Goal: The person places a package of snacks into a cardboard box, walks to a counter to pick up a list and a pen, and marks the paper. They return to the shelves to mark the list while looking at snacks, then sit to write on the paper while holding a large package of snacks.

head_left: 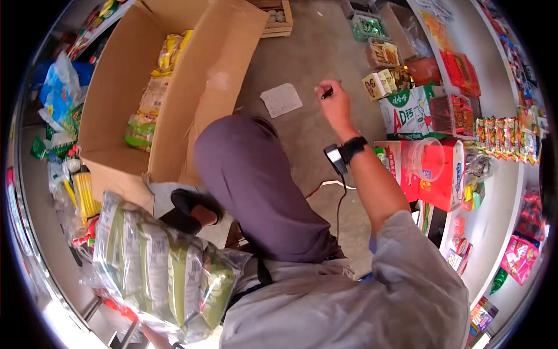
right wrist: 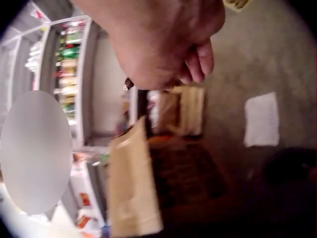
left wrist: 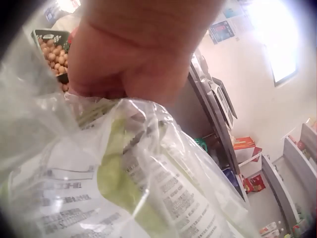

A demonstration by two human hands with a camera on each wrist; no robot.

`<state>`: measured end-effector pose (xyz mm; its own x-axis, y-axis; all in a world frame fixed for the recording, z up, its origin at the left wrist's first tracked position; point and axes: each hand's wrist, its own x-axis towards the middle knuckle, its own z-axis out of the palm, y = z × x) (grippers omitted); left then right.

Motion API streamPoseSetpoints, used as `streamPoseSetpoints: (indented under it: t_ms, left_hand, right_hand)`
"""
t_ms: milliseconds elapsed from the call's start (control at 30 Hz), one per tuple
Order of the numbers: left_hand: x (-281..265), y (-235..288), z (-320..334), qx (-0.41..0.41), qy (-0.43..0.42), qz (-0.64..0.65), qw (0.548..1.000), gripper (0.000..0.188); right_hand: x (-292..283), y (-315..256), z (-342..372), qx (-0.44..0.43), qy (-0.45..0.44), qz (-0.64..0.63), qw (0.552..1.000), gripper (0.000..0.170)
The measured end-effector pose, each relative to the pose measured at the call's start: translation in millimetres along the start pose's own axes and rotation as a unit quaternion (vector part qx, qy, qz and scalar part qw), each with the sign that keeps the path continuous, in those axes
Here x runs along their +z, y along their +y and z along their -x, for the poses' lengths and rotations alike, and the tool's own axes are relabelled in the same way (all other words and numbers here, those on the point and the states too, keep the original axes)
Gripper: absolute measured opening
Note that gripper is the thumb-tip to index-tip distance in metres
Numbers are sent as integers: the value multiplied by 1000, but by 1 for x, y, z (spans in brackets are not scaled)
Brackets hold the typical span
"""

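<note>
A large clear plastic bag (head_left: 168, 267) of green-and-white printed packets is on the left in the head view. My left hand (left wrist: 133, 59) grips its gathered top in the left wrist view; in the head view the bag hides most of that hand. My right hand (head_left: 337, 110) is raised over the floor, its fingers curled round a small slim black object (head_left: 327, 93). Only a dark end of this object shows beside the hand in the right wrist view, and I cannot tell its kind. A sheet of cardboard (head_left: 282, 100) lies on the floor nearby.
An open cardboard box (head_left: 218, 75) with snack packs (head_left: 152, 96) stands left of my knee. Along the right are a green-and-white carton (head_left: 407, 110), a red box (head_left: 450, 180) and shelves (head_left: 494, 232). A cable (head_left: 339, 212) hangs from my right wrist. Eggs (left wrist: 55, 54) fill a crate.
</note>
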<state>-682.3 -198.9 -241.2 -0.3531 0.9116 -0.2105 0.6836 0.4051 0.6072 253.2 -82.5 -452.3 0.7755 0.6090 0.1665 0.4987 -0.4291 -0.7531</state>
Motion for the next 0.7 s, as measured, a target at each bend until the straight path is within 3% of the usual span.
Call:
streamPoseSetpoints:
  t_ms: [67,200,467,567,700]
  left_hand:
    - [13,27,5,-88,42,19,995,47]
    - [41,75,12,-150,65,-17,986,49]
    - [75,126,20,-232,79,-73,967,52]
    - [78,137,17,-245,77,-71,964,53]
    - [76,140,20,-250,75,-53,964,55]
  right_hand:
    - [46,102,-6,43,-20,69,996,34]
    - [98,161,1,172,-109,155,967,43]
    - [191,179,-43,256,-126,94,954,61]
    - [224,199,-44,310,-129,57,940,54]
    - [218,194,-43,368,-186,-53,910,34]
